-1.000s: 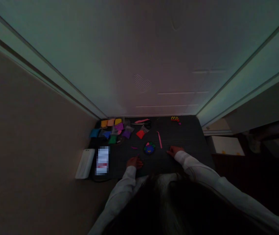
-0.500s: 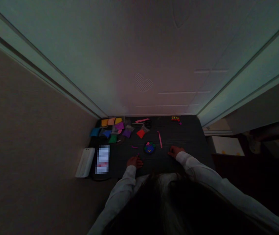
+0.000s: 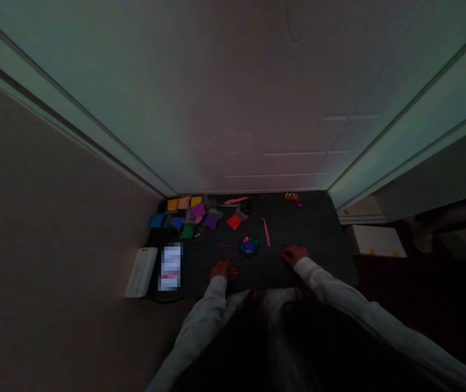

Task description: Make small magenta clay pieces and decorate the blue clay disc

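The scene is very dark. My left hand (image 3: 224, 269) rests on a dark mat (image 3: 306, 228), fingers curled, beside a small pink bit I cannot make out. My right hand (image 3: 294, 253) lies on the mat to the right, its fingers too dim to read. Between the hands, a little further off, sits a small round blue clay piece (image 3: 249, 246) with green, pink and yellow bits on it. A pink stick tool (image 3: 266, 232) lies just beyond it. Both arms wear white sleeves.
Several coloured clay packets (image 3: 187, 215) and a red packet (image 3: 234, 221) lie at the mat's far left. A phone (image 3: 170, 267) and a white case (image 3: 141, 272) lie at the left edge. A small yellow-red piece (image 3: 292, 197) sits by the closed door (image 3: 237, 109).
Both hands stay almost where they were; the view shifts slightly.
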Demonstrator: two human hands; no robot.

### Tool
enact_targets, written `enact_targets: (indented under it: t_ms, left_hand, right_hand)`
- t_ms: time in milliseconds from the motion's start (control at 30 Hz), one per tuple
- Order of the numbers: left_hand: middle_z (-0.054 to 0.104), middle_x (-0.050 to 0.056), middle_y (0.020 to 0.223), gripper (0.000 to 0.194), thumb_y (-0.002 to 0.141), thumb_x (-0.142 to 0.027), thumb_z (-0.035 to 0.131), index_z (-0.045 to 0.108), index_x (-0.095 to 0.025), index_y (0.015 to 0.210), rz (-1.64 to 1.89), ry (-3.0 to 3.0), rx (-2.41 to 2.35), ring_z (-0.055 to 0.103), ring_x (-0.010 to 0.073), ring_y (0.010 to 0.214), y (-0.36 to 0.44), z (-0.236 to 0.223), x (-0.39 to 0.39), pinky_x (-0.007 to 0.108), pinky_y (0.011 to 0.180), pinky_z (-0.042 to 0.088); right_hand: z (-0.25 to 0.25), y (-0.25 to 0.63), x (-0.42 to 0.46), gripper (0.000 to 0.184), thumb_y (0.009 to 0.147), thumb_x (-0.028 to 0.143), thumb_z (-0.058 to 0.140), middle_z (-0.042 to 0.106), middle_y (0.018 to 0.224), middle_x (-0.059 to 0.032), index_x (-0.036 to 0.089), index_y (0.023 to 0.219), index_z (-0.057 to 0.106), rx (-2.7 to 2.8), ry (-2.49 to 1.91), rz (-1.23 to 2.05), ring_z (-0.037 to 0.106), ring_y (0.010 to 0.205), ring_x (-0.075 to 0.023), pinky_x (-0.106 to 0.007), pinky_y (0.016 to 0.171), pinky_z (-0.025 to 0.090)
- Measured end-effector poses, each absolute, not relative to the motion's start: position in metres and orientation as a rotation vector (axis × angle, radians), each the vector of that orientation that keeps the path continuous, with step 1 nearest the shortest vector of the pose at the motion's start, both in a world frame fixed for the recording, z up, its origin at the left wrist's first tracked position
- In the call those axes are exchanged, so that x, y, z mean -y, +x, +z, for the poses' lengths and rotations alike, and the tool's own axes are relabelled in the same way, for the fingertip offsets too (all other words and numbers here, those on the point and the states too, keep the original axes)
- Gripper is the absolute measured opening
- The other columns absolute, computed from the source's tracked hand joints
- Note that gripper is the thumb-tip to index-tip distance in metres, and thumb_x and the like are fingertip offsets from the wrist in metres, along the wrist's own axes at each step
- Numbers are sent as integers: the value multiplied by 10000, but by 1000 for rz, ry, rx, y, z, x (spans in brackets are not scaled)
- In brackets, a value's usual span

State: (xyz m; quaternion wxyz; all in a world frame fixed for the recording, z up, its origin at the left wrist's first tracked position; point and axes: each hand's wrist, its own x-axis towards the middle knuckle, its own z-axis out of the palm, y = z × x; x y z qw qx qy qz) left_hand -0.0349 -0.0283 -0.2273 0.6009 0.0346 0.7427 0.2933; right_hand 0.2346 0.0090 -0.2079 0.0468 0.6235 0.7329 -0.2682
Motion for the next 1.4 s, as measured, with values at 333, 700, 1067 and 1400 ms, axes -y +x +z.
enact_targets:
  t_ms: [333, 700, 1067, 1400]
  left_hand:
    - [502, -1, 378, 166, 716, -287, 408, 443, -143, 642, 702, 145, -1687, 528, 154, 358, -37, -235, 29, 256, 366, 412]
    - [508, 3, 392, 165, 705, -288, 424, 435, -141, 631, 732, 160, -1677, 531, 159, 362, -40, -244, 31, 255, 353, 408]
    - [511, 1, 397, 165, 707, -286, 412, 436, -139, 637, 706, 174, -1673, 532, 155, 367, -41, -245, 31, 265, 370, 418]
    - [500, -10, 390, 181, 701, -309, 427, 449, -140, 642, 675, 196, -1714, 539, 149, 381, -37, -234, 30, 262, 392, 429]
  right_hand:
    - [-212, 225, -7, 222, 709, 409, 392, 537, 844, 9, 275, 795, 546, -2292, 1967, -770, 425, 847, -147, -286, 720, 211]
    - [-218, 228, -8, 249, 673, 444, 428, 517, 838, -7, 250, 775, 545, -2286, 1995, -744, 417, 842, -152, -271, 701, 230]
    - [-219, 235, -22, 279, 639, 471, 455, 525, 778, -4, 220, 723, 543, -2193, 1957, -811, 456, 746, -122, -234, 622, 277]
    - [-226, 234, -32, 324, 621, 521, 432, 540, 743, 6, 225, 712, 530, -2035, 1980, -881, 482, 663, -116, -224, 555, 304]
